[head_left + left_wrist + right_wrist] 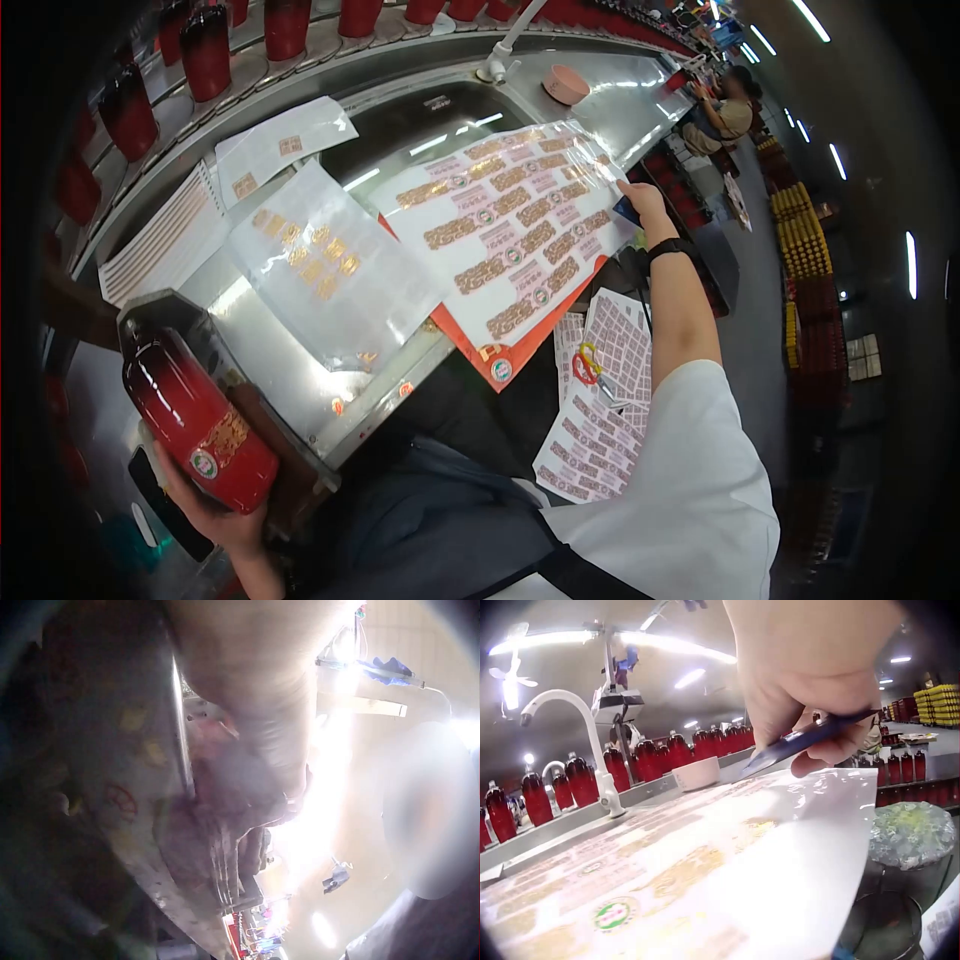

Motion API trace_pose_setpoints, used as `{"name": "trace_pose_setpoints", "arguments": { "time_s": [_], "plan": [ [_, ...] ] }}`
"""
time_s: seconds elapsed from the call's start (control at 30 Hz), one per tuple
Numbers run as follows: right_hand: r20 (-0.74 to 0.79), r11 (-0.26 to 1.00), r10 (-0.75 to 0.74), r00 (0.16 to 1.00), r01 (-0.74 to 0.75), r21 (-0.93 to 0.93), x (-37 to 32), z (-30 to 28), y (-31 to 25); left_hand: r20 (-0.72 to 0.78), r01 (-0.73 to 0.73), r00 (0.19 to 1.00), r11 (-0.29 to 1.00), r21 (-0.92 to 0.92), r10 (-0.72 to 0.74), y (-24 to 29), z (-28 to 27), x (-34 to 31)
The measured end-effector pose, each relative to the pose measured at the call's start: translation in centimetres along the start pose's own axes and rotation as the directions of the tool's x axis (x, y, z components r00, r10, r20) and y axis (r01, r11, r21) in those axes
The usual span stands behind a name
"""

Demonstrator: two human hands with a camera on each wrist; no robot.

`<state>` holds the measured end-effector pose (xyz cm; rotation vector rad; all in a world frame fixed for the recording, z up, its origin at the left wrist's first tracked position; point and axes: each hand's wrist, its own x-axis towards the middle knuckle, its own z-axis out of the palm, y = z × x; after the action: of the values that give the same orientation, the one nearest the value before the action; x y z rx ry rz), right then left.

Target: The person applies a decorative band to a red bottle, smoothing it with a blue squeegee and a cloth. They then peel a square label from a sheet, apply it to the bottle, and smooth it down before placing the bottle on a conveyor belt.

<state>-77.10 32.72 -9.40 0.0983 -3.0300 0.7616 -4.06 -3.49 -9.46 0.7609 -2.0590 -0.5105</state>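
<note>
My left hand (215,520) grips a dark red bottle (195,415) with a gold label from below, at the lower left beside the metal counter. My right hand (640,197) reaches out to the far edge of a large sticker sheet (510,235) covered with gold and pink labels. In the right wrist view the fingers (810,682) pinch a thin blue tool (802,741) against the sheet's (705,877) corner. The left wrist view is blurred; the bottle (90,772) fills its left half.
A clear film with gold labels (320,265) lies left of the sheet on the steel counter (270,370). Red bottles (205,50) line the conveyor behind. A white faucet (592,735) and pink bowl (566,84) stand at the back. More sticker sheets and scissors (590,365) lie below right.
</note>
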Motion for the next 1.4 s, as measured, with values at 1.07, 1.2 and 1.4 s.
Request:
{"name": "trace_pose_setpoints", "arguments": {
  "time_s": [1.07, 1.2, 1.4],
  "plan": [
    [-0.317, 0.92, -0.355, 0.879, 0.269, -0.283, 1.7, -1.9, -9.9, 0.075, 0.077, 0.994, 0.996, 0.043, -0.08, -0.9, -0.5, -1.3],
    [-0.066, 0.742, -0.671, 0.739, 0.666, -0.082, -7.6, -0.8, -20.6, 0.092, 0.21, 0.975, 0.974, -0.085, -0.202, 0.5, -0.7, -0.2],
    [0.335, 0.424, -0.888, 0.315, 0.844, 0.329, -28.0, 1.2, -30.9, 0.152, 0.292, 0.947, 0.955, -0.048, -0.282, 1.0, -1.7, 0.4]
  ]
}}
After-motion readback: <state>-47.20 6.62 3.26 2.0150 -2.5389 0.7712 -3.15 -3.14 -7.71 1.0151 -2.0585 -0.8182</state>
